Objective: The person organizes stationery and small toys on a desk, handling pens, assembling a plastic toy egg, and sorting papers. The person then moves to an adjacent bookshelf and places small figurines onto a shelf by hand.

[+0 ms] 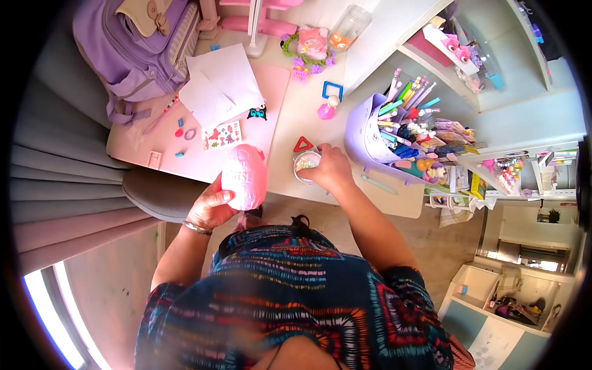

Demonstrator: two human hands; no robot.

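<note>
My left hand [211,205] is wrapped round a pink, rounded, bottle-like object [245,179] with raised lettering, held up off the desk's front edge; its exact kind I cannot make out. My right hand [333,171] has its fingers closed on the rim of a small round tub [306,164] with glittery contents, at the front of the desk. Just behind the tub lies a red triangle frame [303,144]. Farther back are a pink figure [327,110] and a blue rectangular frame [333,91].
A lilac caddy [364,132] full of pens stands on the right, with a pale pen [379,184] before it. White papers [219,83], a sticker sheet [222,135] and a purple backpack [132,52] occupy the left. A clear jar [350,28] is at the back.
</note>
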